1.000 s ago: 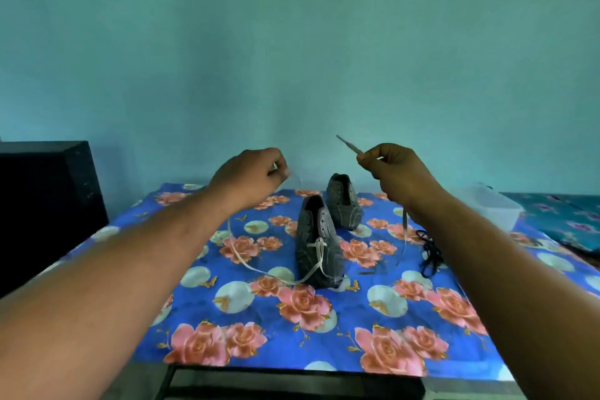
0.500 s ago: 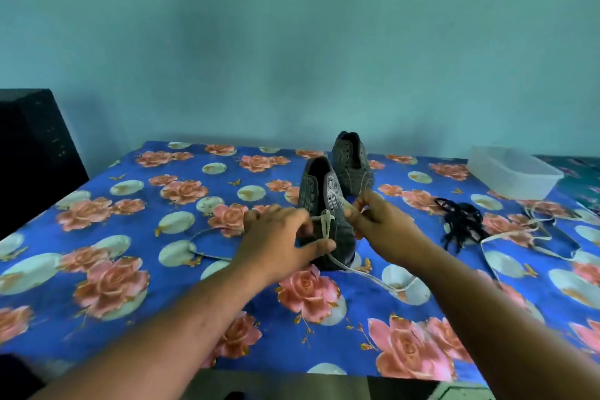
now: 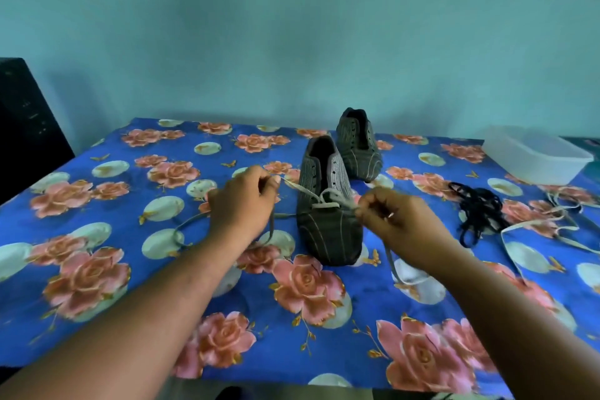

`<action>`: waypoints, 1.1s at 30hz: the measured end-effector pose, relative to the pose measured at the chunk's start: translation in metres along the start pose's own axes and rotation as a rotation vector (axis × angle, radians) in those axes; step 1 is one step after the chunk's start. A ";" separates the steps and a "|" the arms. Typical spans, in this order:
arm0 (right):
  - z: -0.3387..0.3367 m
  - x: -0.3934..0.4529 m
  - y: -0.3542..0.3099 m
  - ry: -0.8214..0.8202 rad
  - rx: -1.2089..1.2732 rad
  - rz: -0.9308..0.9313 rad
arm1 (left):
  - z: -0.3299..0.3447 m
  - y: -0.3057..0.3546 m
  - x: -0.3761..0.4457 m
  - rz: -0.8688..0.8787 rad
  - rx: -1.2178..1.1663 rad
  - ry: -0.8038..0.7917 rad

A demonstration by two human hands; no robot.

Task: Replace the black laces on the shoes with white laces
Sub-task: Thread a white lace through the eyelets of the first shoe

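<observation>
Head view: my left hand (image 3: 242,204) pinches one end of the white lace (image 3: 326,201), my right hand (image 3: 394,221) pinches the other, and the near shoe (image 3: 328,217) sits between the two grips with the lace through its lowest eyelets. I reckon that lace is limp and light, best held close to the tip. Beyond my right grip lie the black laces (image 3: 477,214) in a tangle, a second white lace (image 3: 552,227) and a plastic tub (image 3: 535,156); the far shoe (image 3: 357,144) stands unlaced. Floral cloth (image 3: 97,269) underneath, teal wall behind.
</observation>
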State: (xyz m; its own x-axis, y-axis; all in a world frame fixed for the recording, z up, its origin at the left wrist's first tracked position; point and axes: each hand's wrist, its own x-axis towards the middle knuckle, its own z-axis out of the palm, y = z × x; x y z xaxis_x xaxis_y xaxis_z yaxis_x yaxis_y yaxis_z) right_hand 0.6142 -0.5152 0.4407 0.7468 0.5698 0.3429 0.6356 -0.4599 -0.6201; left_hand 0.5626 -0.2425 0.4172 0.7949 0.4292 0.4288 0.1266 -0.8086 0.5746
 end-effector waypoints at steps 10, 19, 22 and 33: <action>-0.004 0.055 0.023 0.107 -0.463 0.215 | 0.025 0.003 -0.003 0.245 -0.061 0.129; 0.031 0.046 0.005 0.056 -0.285 -0.226 | 0.029 0.008 -0.018 0.376 -0.222 -0.303; 0.033 0.047 0.010 0.050 -0.143 -0.205 | 0.029 0.009 -0.018 0.350 -0.205 -0.334; 0.019 0.039 0.024 -0.016 0.260 -0.052 | 0.031 0.006 -0.015 0.323 -0.207 -0.355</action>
State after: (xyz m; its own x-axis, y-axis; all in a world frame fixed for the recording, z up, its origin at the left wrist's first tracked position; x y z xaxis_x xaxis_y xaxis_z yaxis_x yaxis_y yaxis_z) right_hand 0.6551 -0.4908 0.4254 0.7098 0.6000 0.3691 0.5999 -0.2402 -0.7631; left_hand 0.5698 -0.2659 0.3922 0.9307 -0.0209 0.3651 -0.2498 -0.7655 0.5930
